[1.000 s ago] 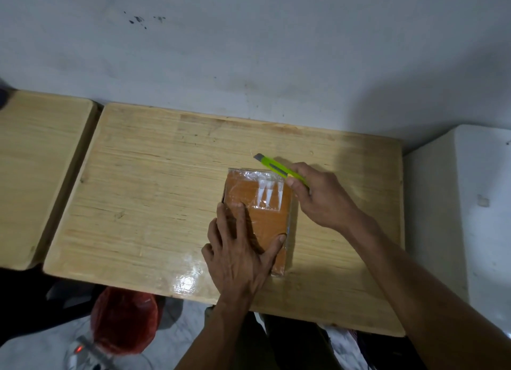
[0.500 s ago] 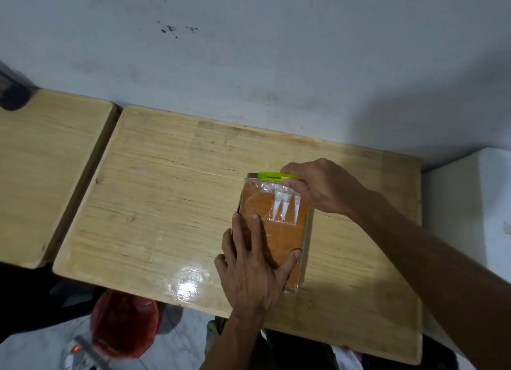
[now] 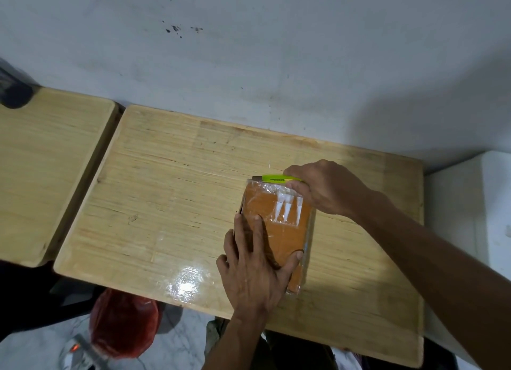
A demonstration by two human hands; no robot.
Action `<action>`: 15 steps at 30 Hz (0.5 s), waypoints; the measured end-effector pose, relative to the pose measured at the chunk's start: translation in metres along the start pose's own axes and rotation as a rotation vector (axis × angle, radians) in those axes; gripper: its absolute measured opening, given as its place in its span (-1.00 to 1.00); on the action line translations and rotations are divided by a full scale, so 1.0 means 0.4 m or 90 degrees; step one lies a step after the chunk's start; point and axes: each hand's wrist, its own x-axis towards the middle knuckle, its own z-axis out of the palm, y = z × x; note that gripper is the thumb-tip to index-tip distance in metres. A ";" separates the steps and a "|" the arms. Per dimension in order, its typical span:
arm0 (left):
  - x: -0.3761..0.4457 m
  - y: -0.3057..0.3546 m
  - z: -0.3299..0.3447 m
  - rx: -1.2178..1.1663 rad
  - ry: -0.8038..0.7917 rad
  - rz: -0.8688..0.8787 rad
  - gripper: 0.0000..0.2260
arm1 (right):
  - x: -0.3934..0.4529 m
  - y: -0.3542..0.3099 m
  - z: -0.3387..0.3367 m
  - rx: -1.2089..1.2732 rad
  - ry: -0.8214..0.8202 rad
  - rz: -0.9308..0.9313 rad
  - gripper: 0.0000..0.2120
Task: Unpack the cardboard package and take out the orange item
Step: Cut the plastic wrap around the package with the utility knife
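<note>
An orange-brown cardboard package (image 3: 282,226), wrapped in shiny clear tape, lies flat on the wooden table (image 3: 171,203), right of its middle. My left hand (image 3: 254,270) lies flat on the package's near half, fingers spread, pinning it down. My right hand (image 3: 323,188) is closed around a lime-green utility knife (image 3: 276,178). The knife lies level along the package's far edge, its tip pointing left. The contents of the package are hidden.
A second wooden table (image 3: 49,170) stands to the left across a narrow gap. A white wall runs behind both tables. A white block (image 3: 470,203) borders the table's right side. On the floor at the lower left sits a red bag (image 3: 124,322).
My right hand swung the knife from a slant over the package's far right corner to lie level along its far edge. My left hand stayed pressed on the package.
</note>
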 end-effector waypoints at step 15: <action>0.000 0.001 0.006 0.010 0.005 -0.007 -0.07 | -0.009 0.000 0.013 -0.099 0.022 -0.035 -0.73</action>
